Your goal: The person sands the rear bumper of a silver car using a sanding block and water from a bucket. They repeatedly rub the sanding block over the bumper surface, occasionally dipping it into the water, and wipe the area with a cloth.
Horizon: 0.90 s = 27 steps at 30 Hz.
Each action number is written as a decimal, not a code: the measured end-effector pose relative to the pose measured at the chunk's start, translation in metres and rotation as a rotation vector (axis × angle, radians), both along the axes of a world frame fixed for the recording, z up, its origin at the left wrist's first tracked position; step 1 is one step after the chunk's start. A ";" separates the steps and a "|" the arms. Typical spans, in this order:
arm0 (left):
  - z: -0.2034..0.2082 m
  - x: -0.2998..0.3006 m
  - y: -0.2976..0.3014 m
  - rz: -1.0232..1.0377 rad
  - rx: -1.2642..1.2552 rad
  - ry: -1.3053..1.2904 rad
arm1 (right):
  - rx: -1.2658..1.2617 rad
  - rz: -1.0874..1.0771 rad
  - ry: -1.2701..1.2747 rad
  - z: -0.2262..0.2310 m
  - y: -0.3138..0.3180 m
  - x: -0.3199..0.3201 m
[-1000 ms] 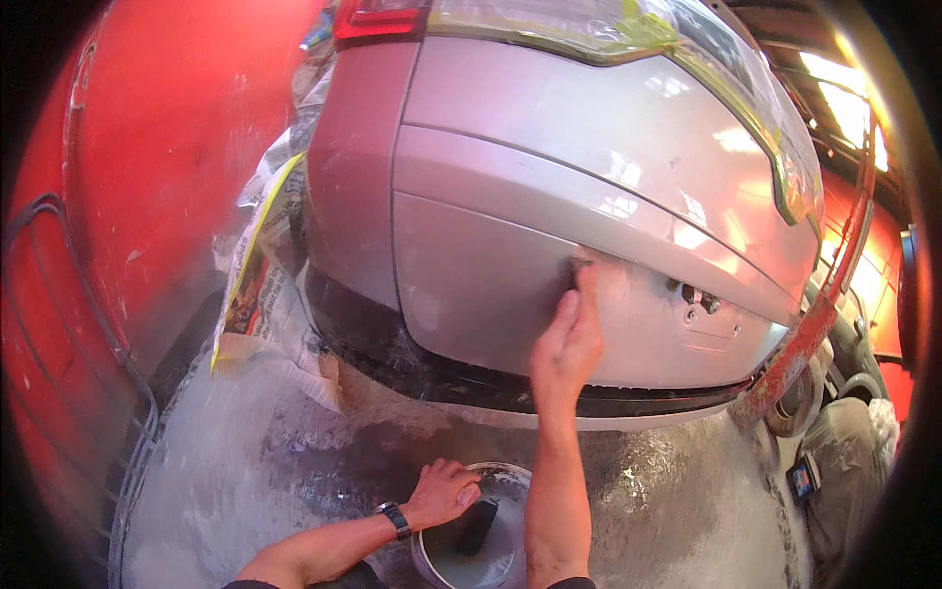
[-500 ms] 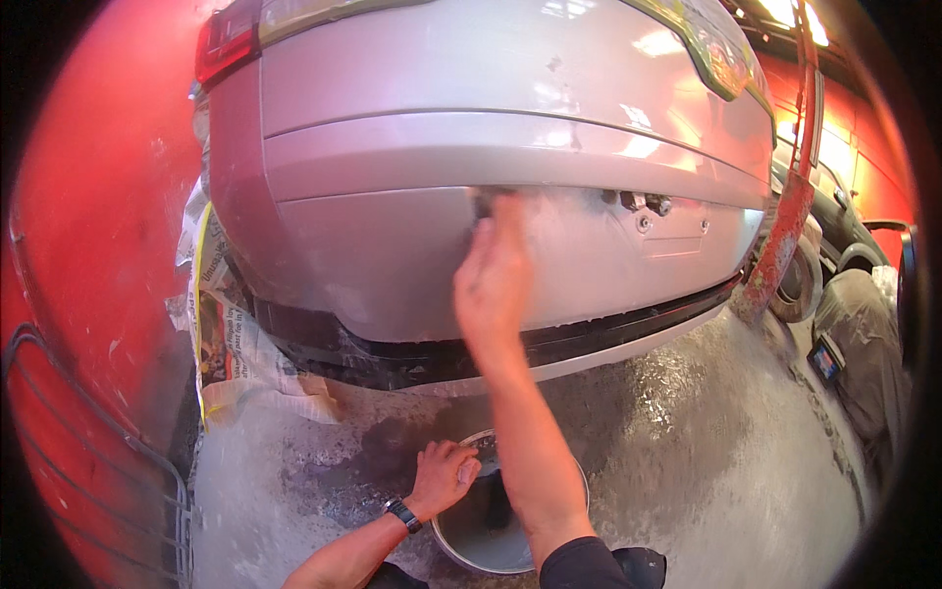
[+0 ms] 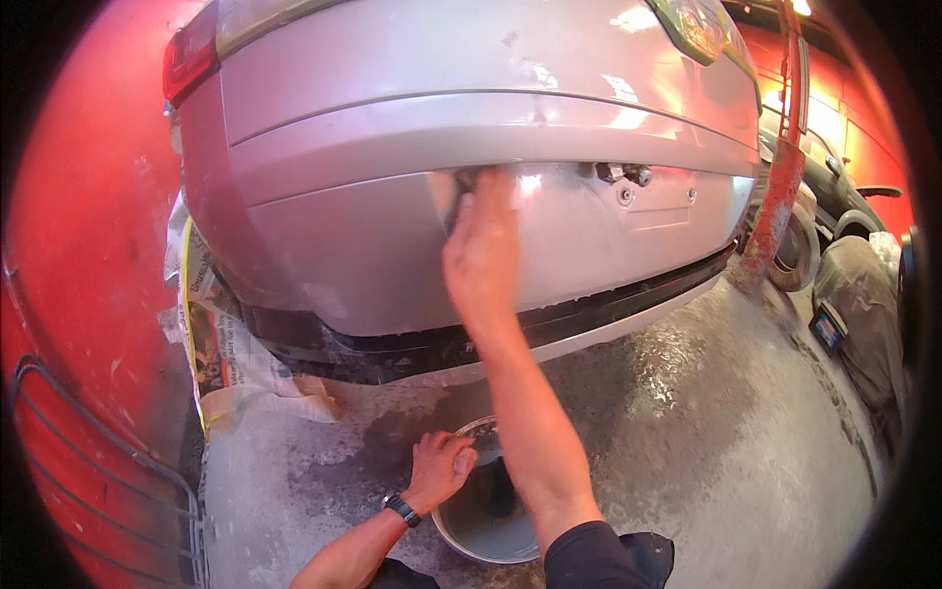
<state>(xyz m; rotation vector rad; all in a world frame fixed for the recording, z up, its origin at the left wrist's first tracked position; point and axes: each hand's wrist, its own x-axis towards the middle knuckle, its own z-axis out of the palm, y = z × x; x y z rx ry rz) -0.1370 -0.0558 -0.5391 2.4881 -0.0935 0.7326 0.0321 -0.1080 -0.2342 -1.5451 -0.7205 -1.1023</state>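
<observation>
- Right hand (image 3: 483,245): reaching up and forward, thumb and fingers closed on a dark pad (image 3: 463,180) against the panel (image 3: 368,250). Most of the pad is hidden. If it is wet, it could slip from the fingertips; uneven finger pressure could leave grooves.
- Left hand (image 3: 441,468): lower and to the left, fingers loosely curled over the bucket (image 3: 481,560) at its rim; whether they pinch it, I cannot tell. Leaning weight there could tip it.
- Watch (image 3: 400,509): on the left wrist, near the rim; a dip into the bucket could soak it.
- Just above the right fingertips runs the panel's upper crease; riding over it could rub the edge too hard.
- Right of the right hand, beyond a bare stretch of panel, bolts (image 3: 625,196) stand out beside a dark opening; a long stroke that way could snag the pad or scrape knuckles.
- Below the right hand, the forearm crosses the black trim (image 3: 579,319); sagging could rub it.
- Around the bucket, the floor (image 3: 687,442) has dark, shiny patches, apparently wet; a foot could slide.
- Farther left, newspaper (image 3: 226,339) hangs loose; drips could soften and tear it.
</observation>
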 end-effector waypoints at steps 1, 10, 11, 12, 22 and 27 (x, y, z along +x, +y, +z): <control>0.001 -0.003 0.002 0.011 0.012 0.011 | 0.004 0.091 -0.013 -0.006 0.008 -0.022; 0.008 -0.005 0.003 0.023 0.020 0.037 | 0.031 0.151 -0.052 -0.008 0.009 -0.021; 0.008 -0.003 0.004 0.033 0.028 0.043 | -0.005 0.161 -0.057 -0.005 0.010 -0.035; 0.008 -0.005 0.002 0.025 0.029 0.028 | -0.047 0.049 -0.039 -0.006 0.002 -0.021; 0.002 -0.001 -0.001 -0.003 0.004 0.018 | -0.129 -0.199 -0.149 -0.017 -0.010 0.031; 0.007 -0.002 0.005 0.024 0.020 0.034 | 0.011 0.172 -0.104 -0.006 0.014 -0.030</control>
